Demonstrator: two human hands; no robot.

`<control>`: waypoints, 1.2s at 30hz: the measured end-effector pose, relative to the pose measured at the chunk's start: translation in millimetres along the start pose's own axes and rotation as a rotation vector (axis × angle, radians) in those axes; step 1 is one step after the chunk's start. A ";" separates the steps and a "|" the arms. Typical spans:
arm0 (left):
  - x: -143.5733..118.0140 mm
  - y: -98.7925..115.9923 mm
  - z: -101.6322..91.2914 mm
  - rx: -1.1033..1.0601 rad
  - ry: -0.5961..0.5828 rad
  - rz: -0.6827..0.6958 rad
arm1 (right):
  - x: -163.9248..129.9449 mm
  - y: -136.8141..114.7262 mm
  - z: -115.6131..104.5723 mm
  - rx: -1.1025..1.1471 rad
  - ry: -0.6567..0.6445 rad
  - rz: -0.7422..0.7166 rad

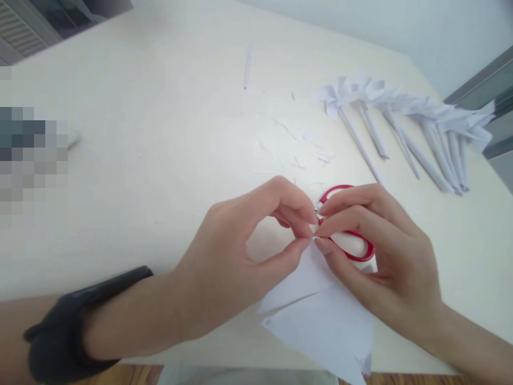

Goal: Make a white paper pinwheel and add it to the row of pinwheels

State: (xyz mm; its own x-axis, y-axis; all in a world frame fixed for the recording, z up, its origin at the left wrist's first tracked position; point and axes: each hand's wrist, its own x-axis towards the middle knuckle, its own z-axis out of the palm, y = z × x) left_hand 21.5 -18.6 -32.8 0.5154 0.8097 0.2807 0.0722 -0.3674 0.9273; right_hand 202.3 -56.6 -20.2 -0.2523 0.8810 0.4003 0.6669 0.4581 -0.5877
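White paper sheet (320, 321) sits at the near edge of the desk (140, 160), overhanging it a bit, its top corner pinched between both hands. Left hand (236, 256) has thumb and forefinger closed narrow on that corner tip; right hand (377, 251) meets it from the other side, fingertips pressed on the same point. Sheet shows cut slits, flaps partly lifted. Step in hand looks like folding a cut corner in toward the middle, pinwheel style; next move likely needs the tip held down firm while another flap is brought over. Red scissors (352, 248) lie flat just behind the right hand, partly hidden. Finished paper pinwheels (401, 123) on rolled stems are lined up toward the far right corner. Paper scraps (296, 155) are scattered mid-desk. Black wristband (68, 331) on left wrist.
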 end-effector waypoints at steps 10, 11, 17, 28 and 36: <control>-1.1 4.6 -1.3 0.397 -0.009 0.093 | -2.6 -3.9 5.5 -0.034 -0.008 -0.012; -1.8 4.7 -1.4 0.393 -0.010 0.091 | -3.1 -4.3 5.7 -0.042 -0.005 -0.024; -1.8 1.3 -0.8 0.105 0.007 -0.001 | -5.9 -3.2 4.3 -0.059 0.004 -0.073; 7.2 0.1 -3.1 -0.225 -0.075 -0.104 | -5.6 -4.0 -1.9 -0.098 0.035 -0.160; 13.8 -3.8 -8.4 -0.355 -0.198 -0.249 | -2.5 -3.8 -4.2 -0.108 0.029 -0.180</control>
State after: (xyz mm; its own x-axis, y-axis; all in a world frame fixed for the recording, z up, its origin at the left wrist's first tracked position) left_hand 21.1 -2.2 -30.4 0.6748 0.7377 0.0188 -0.0645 0.0336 0.9974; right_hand 203.3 -61.1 -16.1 -0.3555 0.7814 0.5129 0.6843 0.5914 -0.4267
